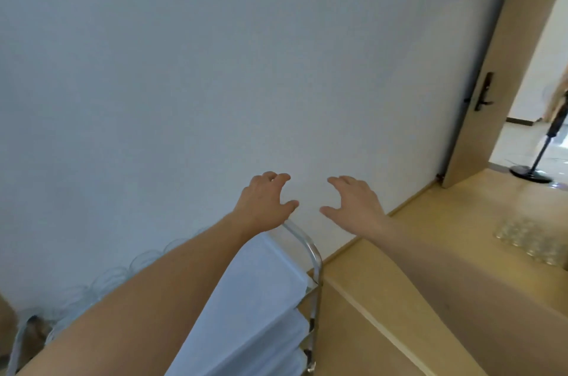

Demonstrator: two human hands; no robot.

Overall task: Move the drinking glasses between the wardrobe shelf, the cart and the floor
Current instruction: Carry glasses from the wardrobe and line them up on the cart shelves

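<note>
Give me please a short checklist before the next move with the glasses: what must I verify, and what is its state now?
1. Left hand free: ok, fingers spread, holding nothing.
2. Right hand free: ok, open and empty.
3. Glasses on the cart visible: ok, a row behind the left forearm.
4. Glasses on the floor located: ok, grouped at right.
5. Wardrobe shelf: cannot tell, not in view.

White cart point(261, 292), clear glasses point(528, 242), tan wooden floor point(445, 222).
</note>
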